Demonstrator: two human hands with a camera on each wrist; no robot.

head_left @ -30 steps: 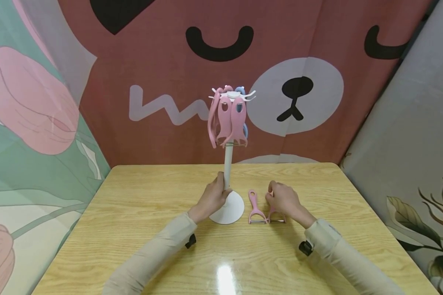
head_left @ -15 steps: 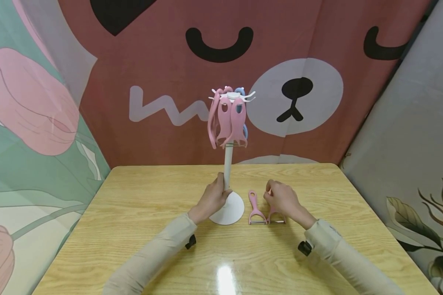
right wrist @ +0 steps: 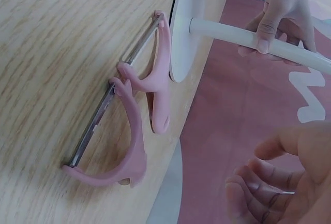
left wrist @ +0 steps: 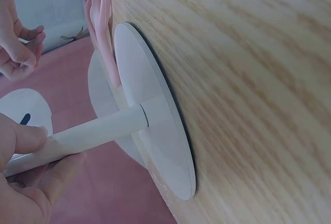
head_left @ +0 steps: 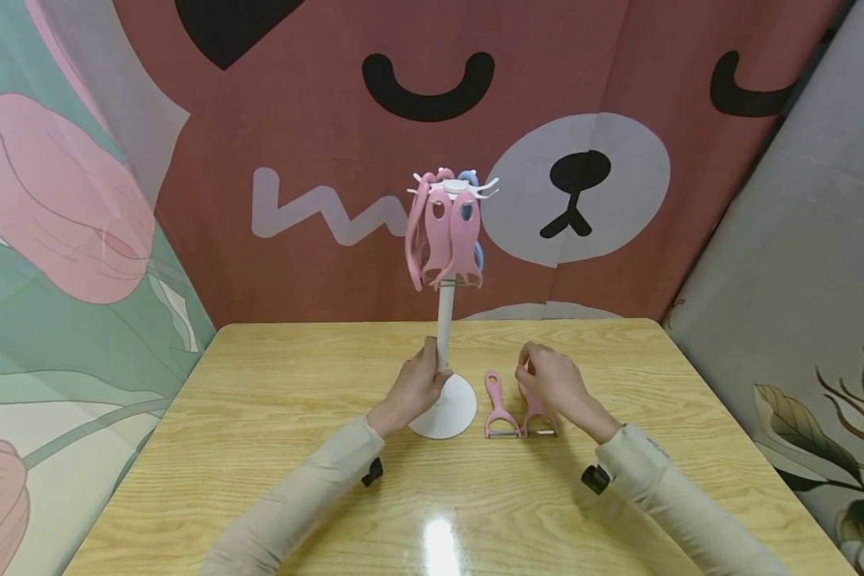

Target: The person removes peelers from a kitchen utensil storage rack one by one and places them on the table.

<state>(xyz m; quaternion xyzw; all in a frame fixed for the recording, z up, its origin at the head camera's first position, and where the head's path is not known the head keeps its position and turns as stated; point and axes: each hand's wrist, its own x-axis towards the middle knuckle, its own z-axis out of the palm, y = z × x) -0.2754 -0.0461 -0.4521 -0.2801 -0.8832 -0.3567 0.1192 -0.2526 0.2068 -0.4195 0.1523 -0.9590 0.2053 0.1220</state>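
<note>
My left hand [head_left: 412, 386] grips the white pole of a hanging stand [head_left: 445, 320] low down, thumb and fingers wrapped round it. Its round base [left wrist: 147, 94] stands on the table. Pink Y-shaped peelers [head_left: 452, 232] and a blue item [head_left: 479, 256] hang from the hooks at the top. To the right of the base, two pink peelers lie side by side: the left peeler [head_left: 495, 394] and the right peeler [head_left: 534, 410]. Above the right one hovers my right hand [head_left: 556, 381], its fingers loosely curled with nothing in them; it partly hides that peeler's handle in the head view.
The wooden table [head_left: 295, 384] ends at a curtain [head_left: 317, 264] printed with a bear's face. Patterned cloth walls [head_left: 58, 344] stand on both sides. A few white hooks [head_left: 490, 186] on the stand's right bear nothing.
My right hand has risen a little off the right peeler, so more of that peeler shows. The left hand and the stand stay where they were.
</note>
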